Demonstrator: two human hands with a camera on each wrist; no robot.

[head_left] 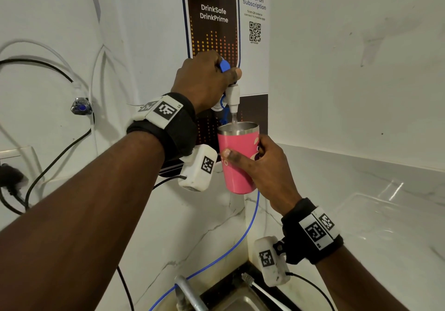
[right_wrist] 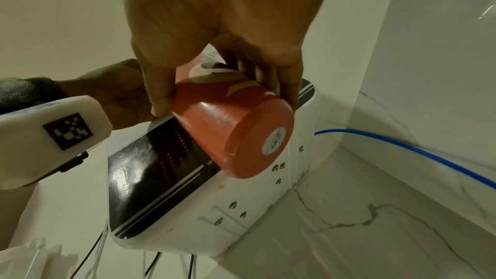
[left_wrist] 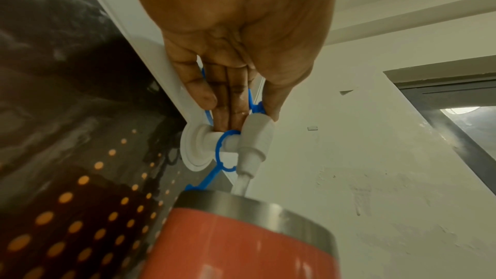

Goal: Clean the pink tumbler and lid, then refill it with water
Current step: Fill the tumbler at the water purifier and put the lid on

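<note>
The pink tumbler (head_left: 237, 160) with a steel rim has no lid on it and hangs in the air under the white tap (head_left: 233, 99) of the wall-mounted water purifier (head_left: 214, 16). My right hand (head_left: 260, 163) grips its side, thumb in front. A stream of water (left_wrist: 241, 185) runs from the spout (left_wrist: 251, 156) into the tumbler (left_wrist: 241, 239). My left hand (head_left: 209, 79) holds the blue tap lever (head_left: 225, 65), thumb on top. The tumbler's base (right_wrist: 241, 135) shows in the right wrist view. The lid is not in view.
A steel sink (head_left: 243, 303) and its faucet (head_left: 190, 291) sit below. A blue hose (head_left: 231, 245) runs down the marble wall. The white marble counter (head_left: 373, 214) lies to the right. Black cables (head_left: 48, 166) and a wall valve (head_left: 81, 106) are at the left.
</note>
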